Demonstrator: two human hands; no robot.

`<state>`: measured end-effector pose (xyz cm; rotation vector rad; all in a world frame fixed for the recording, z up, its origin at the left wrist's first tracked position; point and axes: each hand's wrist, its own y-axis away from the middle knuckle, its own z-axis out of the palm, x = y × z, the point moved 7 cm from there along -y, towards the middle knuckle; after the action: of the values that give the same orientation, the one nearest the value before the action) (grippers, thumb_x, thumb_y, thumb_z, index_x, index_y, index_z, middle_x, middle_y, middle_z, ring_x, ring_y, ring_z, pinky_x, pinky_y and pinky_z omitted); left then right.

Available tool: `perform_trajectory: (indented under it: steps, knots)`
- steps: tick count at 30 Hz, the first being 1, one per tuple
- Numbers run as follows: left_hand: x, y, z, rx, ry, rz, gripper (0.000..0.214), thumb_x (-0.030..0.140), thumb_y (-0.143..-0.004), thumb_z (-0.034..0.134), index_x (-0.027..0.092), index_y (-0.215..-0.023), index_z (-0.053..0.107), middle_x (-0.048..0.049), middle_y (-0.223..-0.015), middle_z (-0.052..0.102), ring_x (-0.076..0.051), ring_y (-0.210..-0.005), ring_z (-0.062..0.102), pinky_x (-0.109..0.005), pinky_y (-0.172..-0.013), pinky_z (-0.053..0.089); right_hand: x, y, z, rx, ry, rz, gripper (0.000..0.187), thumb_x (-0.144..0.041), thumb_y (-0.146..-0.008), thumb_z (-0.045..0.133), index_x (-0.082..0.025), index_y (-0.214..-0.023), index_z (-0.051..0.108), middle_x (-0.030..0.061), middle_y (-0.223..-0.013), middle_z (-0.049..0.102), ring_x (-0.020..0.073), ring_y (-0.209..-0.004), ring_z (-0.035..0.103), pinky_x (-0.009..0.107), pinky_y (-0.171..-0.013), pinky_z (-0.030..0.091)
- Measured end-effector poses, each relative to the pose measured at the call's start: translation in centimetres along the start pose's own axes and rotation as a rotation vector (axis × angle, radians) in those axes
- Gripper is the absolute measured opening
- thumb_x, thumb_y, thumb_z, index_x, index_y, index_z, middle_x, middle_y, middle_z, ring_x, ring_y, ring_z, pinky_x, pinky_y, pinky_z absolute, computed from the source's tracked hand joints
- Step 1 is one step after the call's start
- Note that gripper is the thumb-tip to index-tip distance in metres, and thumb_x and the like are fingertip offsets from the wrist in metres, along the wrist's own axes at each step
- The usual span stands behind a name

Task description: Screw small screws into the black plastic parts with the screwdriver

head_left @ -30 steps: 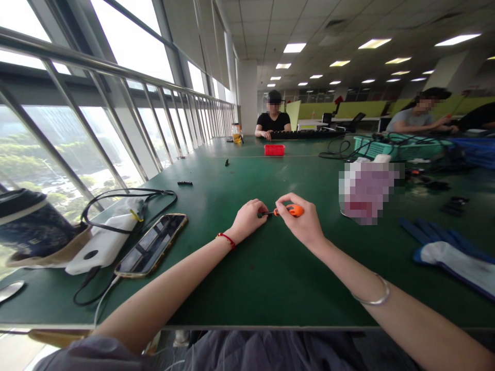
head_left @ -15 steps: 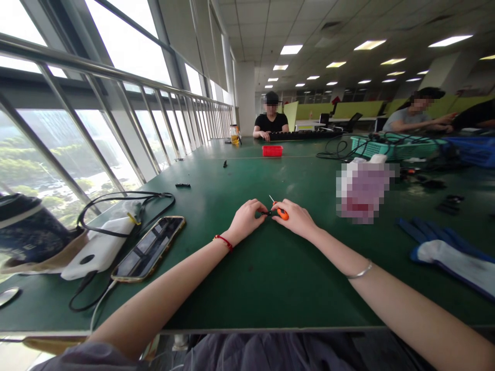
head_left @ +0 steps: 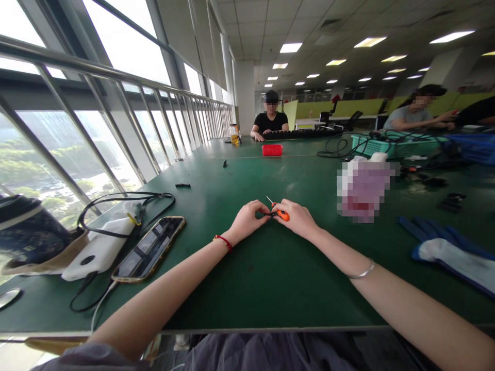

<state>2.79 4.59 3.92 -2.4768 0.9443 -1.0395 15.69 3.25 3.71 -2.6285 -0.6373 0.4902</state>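
one small black part [head_left: 268, 214] is pinched in the fingertips of the left hand [head_left: 247, 220], just beside the right hand [head_left: 297, 218], whose fingers curl around an orange-handled screwdriver [head_left: 283, 215], its thin shaft pointing away. both are over a green table [head_left: 263, 288], a phone [head_left: 150, 250] to the left.

A black-screened smartphone in a gold-edged case [head_left: 149, 251] lies on the dark green tabletop [head_left: 240, 299] near a flat white plastic device [head_left: 101, 250]. Farther back sits a small red rectangular box [head_left: 272, 150]; rightward, a blue-and-white fabric glove [head_left: 439, 251].
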Motion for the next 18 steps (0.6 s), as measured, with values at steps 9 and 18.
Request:
perform_trajectory:
  steps: [9, 18]
  knots:
    - [-0.05, -0.12, -0.39, 0.055, -0.004, -0.006, 0.005, 0.02, -0.075, 0.061, 0.017, -0.078, 0.064, -0.0035, -0.084, 0.064, -0.017, -0.083, 0.059, -0.029, -0.078, 0.047, 0.27, -0.04, 0.01, -0.048, 0.067, 0.055, 0.018, -0.034, -0.082, 0.057, -0.026, -0.096, 0.065, -0.0001, -0.09, 0.059, 0.0135, -0.075, 0.058, 0.022, -0.055, 0.035]
    - [0.62, -0.02, -0.84, 0.085, -0.089, 0.054, 0.004, 0.021, -0.076, 0.061, 0.018, -0.078, 0.063, -0.0031, -0.088, 0.063, -0.018, -0.087, 0.057, -0.031, -0.083, 0.045, 0.66, -0.14, 0.2, -0.066, 0.102, 0.07, 0.023, -0.037, -0.083, 0.057, -0.026, -0.102, 0.063, 0.0017, -0.094, 0.059, 0.0153, -0.078, 0.059, 0.023, -0.055, 0.036]
